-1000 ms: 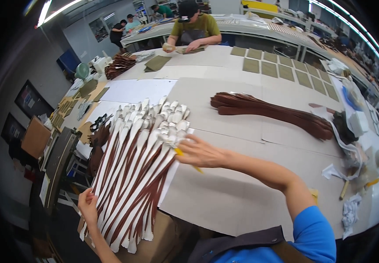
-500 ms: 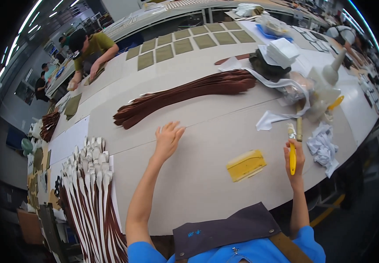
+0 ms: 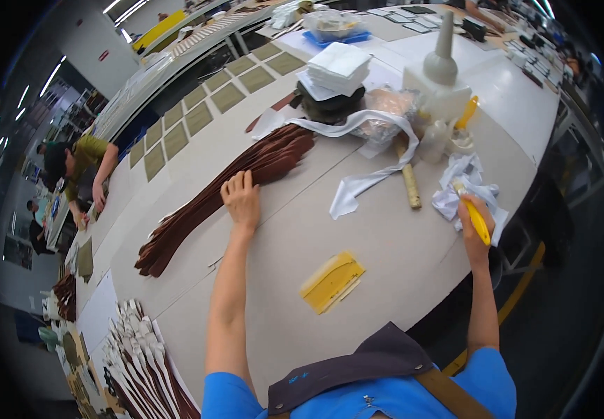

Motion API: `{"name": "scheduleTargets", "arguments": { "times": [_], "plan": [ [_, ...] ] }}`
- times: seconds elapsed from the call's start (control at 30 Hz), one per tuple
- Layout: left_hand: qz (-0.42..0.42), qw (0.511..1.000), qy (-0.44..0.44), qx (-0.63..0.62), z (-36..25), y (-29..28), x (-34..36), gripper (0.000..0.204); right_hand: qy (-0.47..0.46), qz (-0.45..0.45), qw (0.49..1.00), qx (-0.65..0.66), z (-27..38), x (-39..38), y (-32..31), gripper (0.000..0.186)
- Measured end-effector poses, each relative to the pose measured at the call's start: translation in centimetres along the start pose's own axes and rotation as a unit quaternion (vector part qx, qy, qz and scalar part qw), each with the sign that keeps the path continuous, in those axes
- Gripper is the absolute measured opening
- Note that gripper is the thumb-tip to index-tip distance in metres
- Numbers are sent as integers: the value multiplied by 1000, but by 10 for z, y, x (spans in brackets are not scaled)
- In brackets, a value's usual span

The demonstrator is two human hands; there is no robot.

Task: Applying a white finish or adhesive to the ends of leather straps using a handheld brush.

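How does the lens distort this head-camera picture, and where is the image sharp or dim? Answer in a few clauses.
Head view: fisheye bends the table edge into a curve, with a black rim at the corners; the left hand on the brown strips and the right hand holding a yellow tool look sharp; even overhead light, soft shadows; far left background dim.

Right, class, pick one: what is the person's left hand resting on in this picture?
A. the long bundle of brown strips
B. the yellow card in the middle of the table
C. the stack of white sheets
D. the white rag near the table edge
A: the left hand lies flat with its fingers on the bundle of brown strips, while the right hand holds a yellow tool over by the white rag.
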State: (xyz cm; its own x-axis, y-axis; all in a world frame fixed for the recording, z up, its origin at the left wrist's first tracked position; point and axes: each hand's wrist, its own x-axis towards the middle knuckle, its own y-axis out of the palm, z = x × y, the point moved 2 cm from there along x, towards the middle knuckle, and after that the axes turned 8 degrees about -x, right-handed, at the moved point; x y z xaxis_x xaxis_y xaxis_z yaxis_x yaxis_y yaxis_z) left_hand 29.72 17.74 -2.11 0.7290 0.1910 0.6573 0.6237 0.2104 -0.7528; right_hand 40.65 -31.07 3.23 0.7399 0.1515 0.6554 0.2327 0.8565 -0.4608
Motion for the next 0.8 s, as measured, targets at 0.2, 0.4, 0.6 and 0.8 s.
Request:
{"name": "scheduleTargets", "arguments": {
  "times": [0.2,0.4,0.6,0.8],
  "plan": [
    [-21,997,60,-50,-10,-20,-16,24,201,-51,973,103,-81,83,-1,18],
    [20,980,115,-161,-23,-77,-50,22,200,22,978,45,-127,146,25,23],
    [188,924,-19,-332,-44,-139,-81,29,228,158,961,-15,-150,174,58,28],
    [374,847,-77,-369,-77,-154,-89,54,173,157,964,-132,-153,185,74,31]
  ]
}}
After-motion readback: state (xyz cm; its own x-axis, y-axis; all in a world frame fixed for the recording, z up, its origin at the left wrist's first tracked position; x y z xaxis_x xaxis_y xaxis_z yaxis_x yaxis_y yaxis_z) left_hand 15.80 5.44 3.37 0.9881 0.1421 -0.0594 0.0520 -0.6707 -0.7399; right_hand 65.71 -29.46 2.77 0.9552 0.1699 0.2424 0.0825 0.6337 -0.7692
